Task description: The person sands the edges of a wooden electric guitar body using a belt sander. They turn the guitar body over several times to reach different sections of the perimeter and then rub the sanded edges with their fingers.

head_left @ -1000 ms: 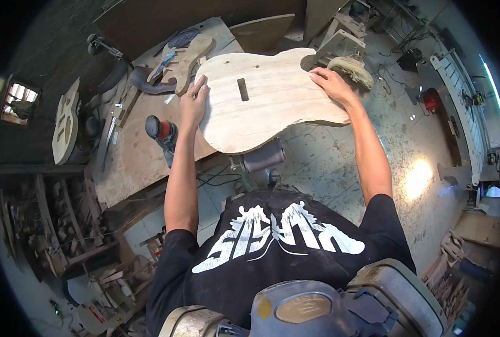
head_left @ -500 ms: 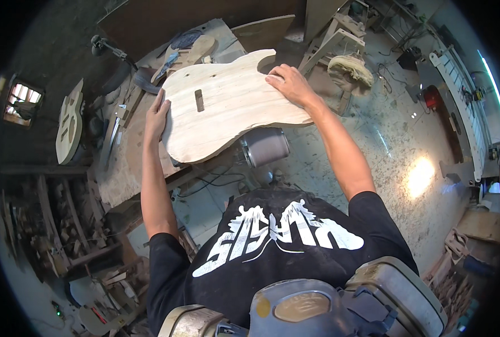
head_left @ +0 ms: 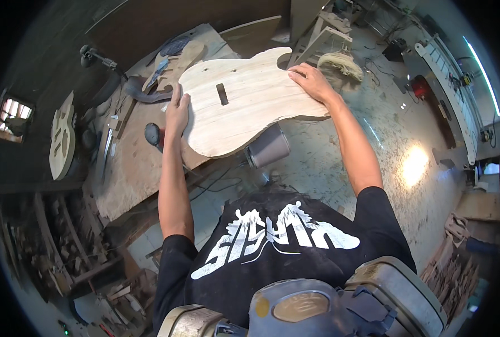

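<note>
Between my hands is a pale, unfinished wooden guitar body (head_left: 255, 101), with a dark rounded slot (head_left: 222, 94) cut through it and two small holes near its far edge. My left hand (head_left: 178, 111) grips its left end, fingers along the edge. Over the far right part, beside the horn and cutaway, my right hand (head_left: 314, 83) is closed on the wood, its thumb side hidden in part. Just below the body's near edge protrudes a grey sanding drum (head_left: 269, 148); whether the wood touches it I cannot tell.
A dusty workbench (head_left: 126, 180) extends at the left, bearing a dark tool with a red part (head_left: 155, 135). Another guitar body (head_left: 185, 59) lies farther back. One more pale guitar body (head_left: 63, 137) stands at far left. Wood scraps (head_left: 59, 241) fill a rack below.
Both hands have carried the guitar body rightward relative to the bench, uncovering the dark and red tool. The whole view has shifted slightly.
</note>
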Motion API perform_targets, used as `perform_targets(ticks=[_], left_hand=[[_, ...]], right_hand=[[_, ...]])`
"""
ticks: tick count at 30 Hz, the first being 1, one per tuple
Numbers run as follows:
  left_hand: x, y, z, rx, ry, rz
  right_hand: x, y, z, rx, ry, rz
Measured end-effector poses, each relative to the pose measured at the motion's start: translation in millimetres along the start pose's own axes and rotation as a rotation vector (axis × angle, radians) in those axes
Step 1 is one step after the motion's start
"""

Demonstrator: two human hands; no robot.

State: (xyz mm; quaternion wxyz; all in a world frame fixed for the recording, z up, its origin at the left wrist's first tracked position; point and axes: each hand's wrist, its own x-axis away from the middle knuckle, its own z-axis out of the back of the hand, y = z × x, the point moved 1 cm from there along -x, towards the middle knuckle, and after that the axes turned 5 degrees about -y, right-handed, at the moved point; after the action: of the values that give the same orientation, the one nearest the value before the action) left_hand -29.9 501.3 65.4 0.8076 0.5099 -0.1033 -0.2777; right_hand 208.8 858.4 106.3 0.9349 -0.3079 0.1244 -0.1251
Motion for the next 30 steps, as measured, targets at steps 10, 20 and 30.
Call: perform_targets(ticks=[10, 20, 30], left_hand=[[-3.9, -32.8, 74.9, 0.088, -0.048, 0.049], [19.7, -19.5, 91.0, 0.055, -0.014, 0.098], [11.1, -15.8, 65.5, 0.019, -0.025, 0.1]], right_hand=[[-1.7, -44.3, -44.3, 0.015, 0.008, 0.063], [-3.5, -55.1, -61.3, 0.067, 0.019, 0.035], [-1.8, -28.2, -41.1, 0.049, -0.014, 0.016]])
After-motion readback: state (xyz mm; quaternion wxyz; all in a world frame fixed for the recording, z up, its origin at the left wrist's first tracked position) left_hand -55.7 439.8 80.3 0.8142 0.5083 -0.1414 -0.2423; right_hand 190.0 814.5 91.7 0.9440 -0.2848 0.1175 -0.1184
